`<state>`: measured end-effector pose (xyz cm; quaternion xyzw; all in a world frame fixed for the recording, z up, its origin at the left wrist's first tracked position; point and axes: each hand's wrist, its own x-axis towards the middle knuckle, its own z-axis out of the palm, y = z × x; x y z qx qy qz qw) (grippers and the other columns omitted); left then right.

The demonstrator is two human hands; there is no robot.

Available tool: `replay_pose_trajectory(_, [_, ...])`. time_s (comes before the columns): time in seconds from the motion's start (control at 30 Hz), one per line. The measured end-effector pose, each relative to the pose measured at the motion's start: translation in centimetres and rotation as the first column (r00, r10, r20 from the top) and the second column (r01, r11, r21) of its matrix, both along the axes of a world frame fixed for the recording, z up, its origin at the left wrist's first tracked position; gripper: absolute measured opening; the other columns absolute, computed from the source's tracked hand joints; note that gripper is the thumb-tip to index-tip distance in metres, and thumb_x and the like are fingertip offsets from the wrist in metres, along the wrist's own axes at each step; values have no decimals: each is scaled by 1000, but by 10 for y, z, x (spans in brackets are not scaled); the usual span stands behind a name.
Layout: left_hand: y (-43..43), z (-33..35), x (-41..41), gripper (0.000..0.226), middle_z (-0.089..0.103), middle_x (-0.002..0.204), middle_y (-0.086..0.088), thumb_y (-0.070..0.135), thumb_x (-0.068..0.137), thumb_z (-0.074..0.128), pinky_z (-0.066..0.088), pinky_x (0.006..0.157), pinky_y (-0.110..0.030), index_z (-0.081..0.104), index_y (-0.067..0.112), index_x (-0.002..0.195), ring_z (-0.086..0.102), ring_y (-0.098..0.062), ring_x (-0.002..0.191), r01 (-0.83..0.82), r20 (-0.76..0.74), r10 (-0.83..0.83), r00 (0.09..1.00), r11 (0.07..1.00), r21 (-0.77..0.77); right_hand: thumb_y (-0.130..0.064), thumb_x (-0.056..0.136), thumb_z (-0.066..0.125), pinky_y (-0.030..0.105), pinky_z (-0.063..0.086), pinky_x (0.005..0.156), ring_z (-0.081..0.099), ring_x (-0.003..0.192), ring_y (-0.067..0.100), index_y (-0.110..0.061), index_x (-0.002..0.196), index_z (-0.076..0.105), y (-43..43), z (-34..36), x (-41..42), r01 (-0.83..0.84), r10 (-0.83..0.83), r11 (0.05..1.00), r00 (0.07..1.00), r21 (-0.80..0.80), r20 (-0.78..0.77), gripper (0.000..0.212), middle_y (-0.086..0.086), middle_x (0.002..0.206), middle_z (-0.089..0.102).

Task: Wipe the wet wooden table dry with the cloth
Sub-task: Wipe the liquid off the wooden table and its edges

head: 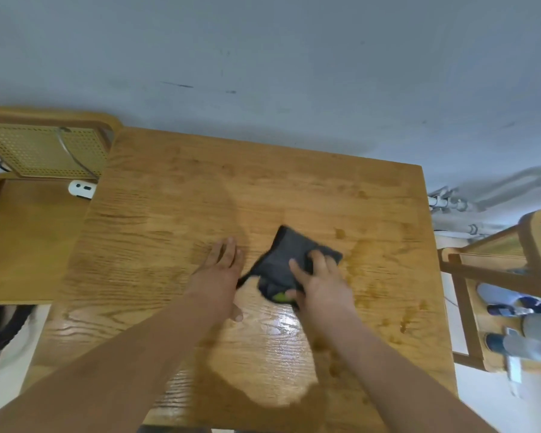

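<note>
A person leans over the table (169,214), right hand (320,282) clamped on the single dark cloth (289,248). Its fingers are bent over the bunched fabric and the thumb is tucked at its near edge, where a green scrap shows. The left hand (221,270) lies flat and spread on bare wood just beside the cloth, holding nothing. The cloth sits a little right of the table's middle, skewed, one corner pointing away from the person and a thin tail reaching toward the left hand. Dark damp blotches (366,254) lie to its right, toward the table's right edge - the right hand's side - and a glossy sheen (281,332) lies nearer the person, between the forearms. The count: one cloth, one table, two hands and two chairs (one (28,239) at the left, one (497,276) at the right).
</note>
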<state>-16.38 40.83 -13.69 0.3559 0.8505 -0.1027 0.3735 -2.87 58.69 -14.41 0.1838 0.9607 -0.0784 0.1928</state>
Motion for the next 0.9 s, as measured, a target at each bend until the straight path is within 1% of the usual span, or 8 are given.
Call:
replay_pose_trajectory(0.13, [1, -6, 4, 134, -38, 162, -8, 54, 79, 81, 12, 126, -43, -17, 13, 161, -27, -30, 153, 0, -19, 0, 1000, 1000, -16, -59, 100, 49, 43, 49, 102, 25, 139, 29, -36, 158, 31, 35, -7, -50, 193, -192, 980, 981, 48, -12, 65, 9, 154, 24])
replay_pose_trajectory(0.3, [-7, -8, 8, 134, -34, 164, -4, 52, 77, 84, 12, 125, -39, -13, 15, 162, -26, -25, 154, -45, -20, 46, 999, 998, 50, -58, 100, 44, 41, 45, 102, 38, 128, 31, -30, 155, 38, -18, -12, 4, 68, -63, 994, 996, 81, -60, 62, 12, 148, 36])
replay_pose_trajectory(0.43, [-18, -2, 16, 125, -31, 166, -7, 51, 84, 77, 2, 126, -36, -14, 14, 162, -22, -26, 155, -50, -44, 54, 998, 995, 80, -54, 81, 74, 45, 56, 82, 55, 108, 35, -22, 134, 65, -84, -16, 76, -48, 49, 999, 998, 15, -46, 63, 15, 126, 55])
replay_pose_trajectory(0.53, [-36, 1, 31, 112, -30, 167, -5, 35, 93, 71, 5, 128, -37, -15, 15, 162, -17, -23, 157, -53, -42, 59, 997, 990, 127, -57, 68, 86, 42, 60, 76, 59, 104, 34, -23, 127, 72, -109, -15, 101, -83, 83, 997, 996, -7, 20, 69, 13, 119, 58])
replay_pose_trajectory(0.63, [-62, 1, 43, 98, -23, 170, -3, 32, 98, 64, 8, 128, -38, -8, 17, 163, -10, -23, 158, -33, -3, 34, 999, 989, 145, -53, 76, 82, 41, 57, 82, 58, 112, 33, -24, 136, 65, -102, -19, 77, -47, 47, 999, 998, 16, -36, 69, 13, 128, 57])
replay_pose_trajectory(0.73, [-82, 4, 44, 89, -16, 171, -4, 31, 101, 59, 8, 128, -36, -3, 16, 164, -8, -24, 158, -66, 60, 55, 997, 978, 197, -50, 101, 52, 44, 40, 108, 38, 135, 36, -25, 159, 34, -95, -18, 14, 107, -99, 992, 989, 65, -114, 66, 17, 152, 36])
replay_pose_trajectory(0.8, [-92, 6, 46, 86, -13, 171, -3, 31, 102, 56, 7, 126, -34, -1, 15, 164, -7, -23, 158, -87, 88, 68, 994, 969, 231, -52, 106, 37, 43, 30, 115, 30, 138, 36, -24, 162, 19, -103, -17, -13, 212, -208, 974, 976, 75, -59, 66, 17, 156, 25])
replay_pose_trajectory(0.9, [-101, 5, 46, 81, -6, 172, -4, 25, 102, 55, 7, 125, -31, 4, 14, 164, -2, -23, 158, -89, 67, 71, 995, 944, 318, -50, 103, 45, 43, 37, 109, 38, 130, 36, -22, 159, 30, -127, -22, 7, 229, -218, 971, 967, 68, -133, 65, 17, 150, 38])
